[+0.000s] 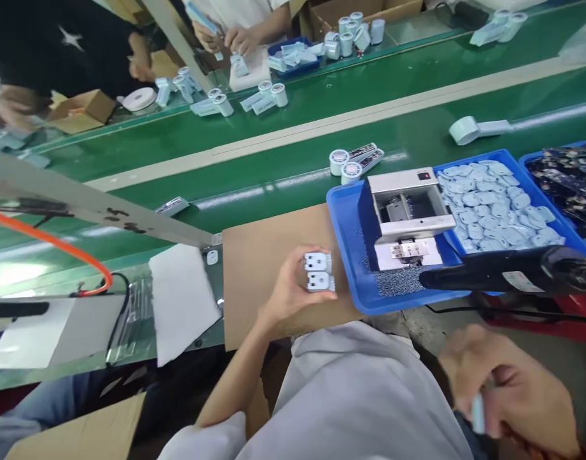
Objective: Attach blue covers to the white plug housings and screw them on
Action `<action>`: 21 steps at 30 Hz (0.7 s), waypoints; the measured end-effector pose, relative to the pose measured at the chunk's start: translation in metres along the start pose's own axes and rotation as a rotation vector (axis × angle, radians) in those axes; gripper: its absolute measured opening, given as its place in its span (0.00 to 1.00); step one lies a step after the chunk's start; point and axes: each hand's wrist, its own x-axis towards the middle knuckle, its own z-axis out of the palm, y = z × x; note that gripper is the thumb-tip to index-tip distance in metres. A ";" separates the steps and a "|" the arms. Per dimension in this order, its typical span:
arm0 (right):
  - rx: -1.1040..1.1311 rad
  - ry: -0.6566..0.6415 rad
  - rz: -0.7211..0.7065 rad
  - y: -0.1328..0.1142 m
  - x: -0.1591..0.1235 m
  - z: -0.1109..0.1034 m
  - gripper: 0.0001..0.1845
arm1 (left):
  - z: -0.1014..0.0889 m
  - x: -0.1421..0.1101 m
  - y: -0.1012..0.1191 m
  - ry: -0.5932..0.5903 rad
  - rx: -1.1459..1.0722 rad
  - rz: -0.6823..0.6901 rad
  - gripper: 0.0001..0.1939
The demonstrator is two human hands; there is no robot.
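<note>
My left hand (290, 287) is closed around two light-blue plastic housings (317, 271), held side by side above a sheet of cardboard (254, 268). Dark openings show on their upward faces. My right hand (517, 390) is low at the right, smeared by motion. Its fingers are curled on a small light-blue plastic piece (478, 414), whose exact kind I cannot make out. Between the hands stands a blue tray (343, 255) with a metal screw feeder (410, 204) and many tiny screws (400, 281) in it.
A black rod-shaped tool (484, 271) juts across the tray's right corner. Beyond it are a bin of light-blue covers (489, 207) and a bin of dark parts (570, 172). A green conveyor (283, 191) carries round-headed parts (350, 169). Co-workers' hands (239, 41) work opposite.
</note>
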 end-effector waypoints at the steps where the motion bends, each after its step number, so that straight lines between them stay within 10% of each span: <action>1: 0.027 -0.089 -0.006 -0.011 0.016 0.013 0.27 | 0.008 -0.005 0.000 0.000 0.000 0.000 0.43; 6: -0.031 0.243 0.040 -0.024 0.103 0.061 0.19 | 0.037 -0.017 -0.005 0.023 -0.049 0.044 0.41; 11: -0.126 0.322 0.056 -0.015 0.158 0.052 0.16 | 0.055 -0.023 -0.010 0.040 -0.079 0.098 0.52; 21: -0.144 0.330 0.131 -0.025 0.164 0.067 0.19 | 0.056 -0.018 -0.005 0.034 -0.028 0.190 0.68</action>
